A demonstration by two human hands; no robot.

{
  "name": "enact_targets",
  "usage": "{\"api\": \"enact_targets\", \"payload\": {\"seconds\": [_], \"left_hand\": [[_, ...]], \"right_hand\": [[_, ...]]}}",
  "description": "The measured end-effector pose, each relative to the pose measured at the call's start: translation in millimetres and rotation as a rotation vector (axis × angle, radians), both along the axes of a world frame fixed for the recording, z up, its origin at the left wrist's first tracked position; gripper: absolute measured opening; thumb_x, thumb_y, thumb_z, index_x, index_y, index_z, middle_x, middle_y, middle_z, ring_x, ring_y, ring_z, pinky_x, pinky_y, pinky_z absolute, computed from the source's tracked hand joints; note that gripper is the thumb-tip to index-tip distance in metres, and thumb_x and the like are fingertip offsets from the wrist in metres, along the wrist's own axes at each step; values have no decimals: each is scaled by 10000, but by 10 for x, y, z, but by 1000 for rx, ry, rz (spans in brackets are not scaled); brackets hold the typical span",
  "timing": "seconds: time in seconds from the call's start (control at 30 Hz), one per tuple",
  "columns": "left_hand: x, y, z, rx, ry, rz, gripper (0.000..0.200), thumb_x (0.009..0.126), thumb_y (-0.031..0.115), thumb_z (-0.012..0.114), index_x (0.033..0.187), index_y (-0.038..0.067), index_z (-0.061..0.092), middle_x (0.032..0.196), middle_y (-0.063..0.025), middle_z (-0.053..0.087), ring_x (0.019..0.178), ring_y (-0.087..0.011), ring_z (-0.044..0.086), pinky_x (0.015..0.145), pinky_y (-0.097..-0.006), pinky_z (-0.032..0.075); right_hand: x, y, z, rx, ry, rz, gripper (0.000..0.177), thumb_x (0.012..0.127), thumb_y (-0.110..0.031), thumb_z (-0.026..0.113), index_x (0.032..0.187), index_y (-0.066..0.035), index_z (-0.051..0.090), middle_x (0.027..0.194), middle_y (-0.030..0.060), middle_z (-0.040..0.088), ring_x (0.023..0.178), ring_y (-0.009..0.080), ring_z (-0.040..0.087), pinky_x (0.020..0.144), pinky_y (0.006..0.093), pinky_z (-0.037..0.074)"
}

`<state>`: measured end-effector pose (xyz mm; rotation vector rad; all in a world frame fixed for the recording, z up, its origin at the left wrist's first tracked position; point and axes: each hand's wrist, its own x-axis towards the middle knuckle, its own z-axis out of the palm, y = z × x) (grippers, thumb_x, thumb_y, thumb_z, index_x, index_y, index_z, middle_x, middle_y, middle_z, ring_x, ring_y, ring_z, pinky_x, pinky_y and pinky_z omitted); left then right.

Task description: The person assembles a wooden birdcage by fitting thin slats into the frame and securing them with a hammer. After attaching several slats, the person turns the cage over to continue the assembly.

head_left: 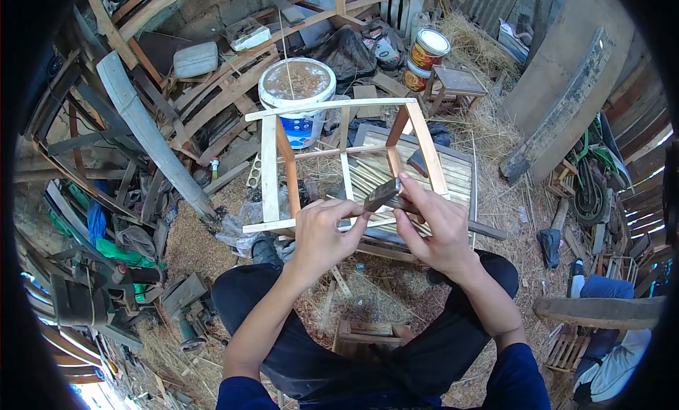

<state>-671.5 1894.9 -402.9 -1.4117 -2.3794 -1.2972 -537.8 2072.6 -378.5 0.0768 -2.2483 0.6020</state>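
My left hand is closed in a pinch at the near left end of a small dark block. The fingers and thumb of my right hand close round its other end. I cannot make out exactly what kind of tool or piece it is. Just beyond my hands stands a light wooden frame with curved rails and reddish-brown inner posts. Under and behind it lies a slatted wooden panel, partly hidden by my hands and the frame. A dark bar sticks out to the right of my right wrist.
A white bucket full of sawdust stands behind the frame. Farther back are stacked paint buckets and a small stool. Curved boards lean at the left. Straw and shavings cover the floor. A person's clothed leg shows at far right.
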Motion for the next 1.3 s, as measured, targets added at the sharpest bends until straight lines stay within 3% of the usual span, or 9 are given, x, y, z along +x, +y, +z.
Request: {"api": "enact_targets", "payload": {"seconds": [0.1, 0.2, 0.67, 0.8, 0.9, 1.0, 1.1, 1.23, 1.3], "left_hand": [[8, 11, 11, -4, -13, -2, 88, 840, 108, 827, 860, 34, 783, 825, -108, 786, 727, -285, 760, 685, -372, 579], [14, 12, 12, -6, -44, -2, 83, 837, 100, 826, 852, 32, 782, 822, -109, 787, 735, -285, 763, 689, -371, 581], [9, 10, -15, 4, -48, -14, 69, 841, 112, 799, 854, 50, 774, 946, -97, 813, 806, -311, 768, 728, -396, 581], [11, 8, 21, 21, -40, -24, 81, 835, 108, 809, 847, 37, 772, 906, -105, 802, 771, -310, 762, 708, -388, 580], [4, 20, 15, 35, -11, -27, 95, 827, 90, 822, 836, 10, 771, 833, -122, 779, 719, -303, 756, 668, -373, 579], [6, 26, 13, 40, -19, -24, 84, 826, 88, 819, 840, 18, 775, 828, -120, 778, 727, -298, 756, 675, -368, 578], [19, 19, 20, 58, -32, -35, 78, 829, 86, 818, 843, 20, 778, 827, -119, 778, 728, -291, 757, 678, -367, 578], [13, 24, -10, 51, -16, -34, 85, 837, 90, 822, 850, 18, 780, 830, -117, 781, 729, -290, 757, 682, -370, 579], [-5, 33, -34, 78, -8, -42, 91, 840, 95, 824, 855, 17, 780, 840, -119, 783, 737, -295, 760, 688, -370, 581]], "right_hand": [[19, 24, 17, 106, -151, -5, 634, 887, -80, 788, 1495, -46, 612, 833, 62, 700, 691, 222, 672, 586, 363, 523], [-21, 48, -27, 27, -30, -19, 642, 884, -76, 790, 1499, -39, 607, 829, 56, 700, 681, 212, 665, 583, 365, 521], [17, 29, 23, 128, -104, -15, 618, 869, -88, 789, 1470, -82, 643, 849, 36, 724, 677, 186, 663, 574, 347, 513], [1, 3, 25, 68, 76, -30, 621, 862, -98, 798, 1464, -87, 646, 827, 25, 711, 668, 185, 658, 577, 352, 516], [26, 10, 31, 117, -94, -2, 629, 835, -71, 811, 1445, -88, 659, 820, 26, 707, 660, 193, 655, 566, 356, 512], [26, 14, 52, 108, -72, -2, 627, 824, -58, 815, 1432, -85, 662, 820, 32, 705, 652, 200, 654, 565, 356, 513], [22, 9, -9, 50, 122, -40, 637, 819, -78, 816, 1436, -83, 660, 844, 31, 711, 671, 196, 662, 573, 352, 517], [36, -10, 152, 144, -178, 43, 675, 757, 16, 816, 1407, -115, 688, 922, 48, 732, 679, 213, 676, 571, 359, 528], [13, 8, 81, 112, -36, 3, 684, 768, -1, 812, 1421, -160, 689, 957, 29, 740, 705, 209, 687, 580, 362, 542]]}}
